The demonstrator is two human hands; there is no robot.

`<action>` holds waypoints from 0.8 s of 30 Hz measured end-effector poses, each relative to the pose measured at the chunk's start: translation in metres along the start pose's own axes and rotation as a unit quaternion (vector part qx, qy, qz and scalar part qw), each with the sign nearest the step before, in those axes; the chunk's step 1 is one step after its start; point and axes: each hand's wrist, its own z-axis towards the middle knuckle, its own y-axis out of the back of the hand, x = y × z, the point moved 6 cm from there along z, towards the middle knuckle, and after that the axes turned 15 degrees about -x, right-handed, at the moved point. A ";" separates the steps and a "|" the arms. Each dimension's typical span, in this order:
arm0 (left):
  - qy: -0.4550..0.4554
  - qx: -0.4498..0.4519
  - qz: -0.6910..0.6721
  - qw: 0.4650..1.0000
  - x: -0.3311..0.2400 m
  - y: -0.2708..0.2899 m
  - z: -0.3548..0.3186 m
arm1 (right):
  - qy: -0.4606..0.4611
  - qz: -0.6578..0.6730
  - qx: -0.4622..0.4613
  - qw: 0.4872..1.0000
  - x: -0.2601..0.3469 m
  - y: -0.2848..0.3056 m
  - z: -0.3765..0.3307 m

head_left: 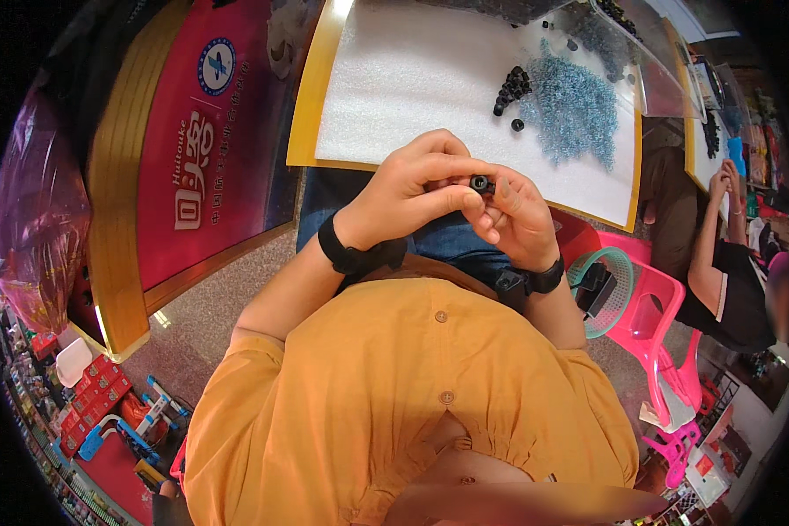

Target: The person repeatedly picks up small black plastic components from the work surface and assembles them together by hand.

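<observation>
A small black round part with a pale centre is held up at the near edge of the table. My left hand pinches it between thumb and forefinger from the left. From the right, the fingers of my right hand close on the same part. Beyond the hands, a cluster of similar black parts lies on the white foam-covered table, with a single black piece apart from it. Beside that cluster spreads a heap of small clear bluish pieces.
A clear plastic bin stands at the table's far right. Right of me are a pink chair and a green mesh basket with a dark item inside. Another person sits at a second table. A red-topped table is at left.
</observation>
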 end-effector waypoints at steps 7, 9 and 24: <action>-0.004 0.000 0.021 1.000 0.008 0.000 -0.001 | 0.035 -0.013 -0.058 0.998 -0.010 0.000 0.002; 0.004 -0.008 0.010 1.000 0.014 -0.002 -0.003 | 0.031 -0.014 -0.071 0.997 -0.013 0.002 0.003; 0.074 -0.088 0.004 0.993 0.024 0.011 0.000 | 0.275 -0.357 -0.220 0.865 0.122 0.012 0.018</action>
